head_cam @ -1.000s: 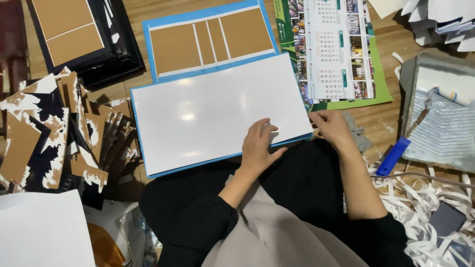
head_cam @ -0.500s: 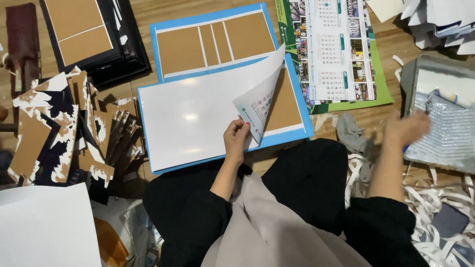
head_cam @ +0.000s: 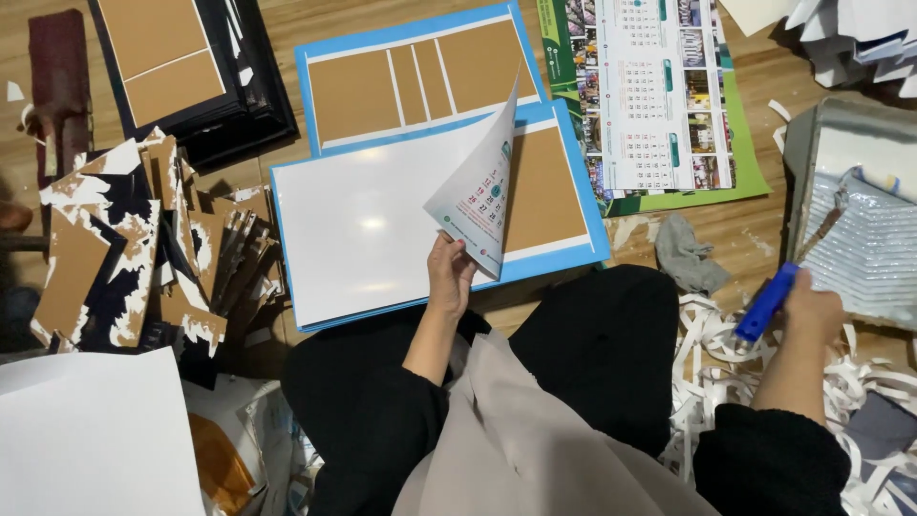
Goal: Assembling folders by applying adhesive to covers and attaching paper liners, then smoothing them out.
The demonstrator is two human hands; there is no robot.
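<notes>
A glossy white sheet (head_cam: 373,229) lies on a blue board (head_cam: 573,182) with a brown cardboard panel, on the floor in front of my knees. My left hand (head_cam: 449,277) pinches the sheet's right corner and holds it folded up and back, showing its printed underside. My right hand (head_cam: 807,306) is out to the right, closed around the blue handle (head_cam: 764,304) of a tool whose other end reaches into a grey tray (head_cam: 812,153).
A second blue board with brown panels (head_cam: 420,76) lies behind. A printed calendar sheet (head_cam: 659,96) lies at the back right, a black frame (head_cam: 191,76) at the back left. Torn cardboard scraps (head_cam: 124,248) pile on the left, white paper strips (head_cam: 707,354) on the right, and a grey rag (head_cam: 688,253).
My left hand has peeled the sheet's right corner up further, uncovering the brown panel. My right hand left the sheet's edge, swung right to the tray and closed on the blue handle.
</notes>
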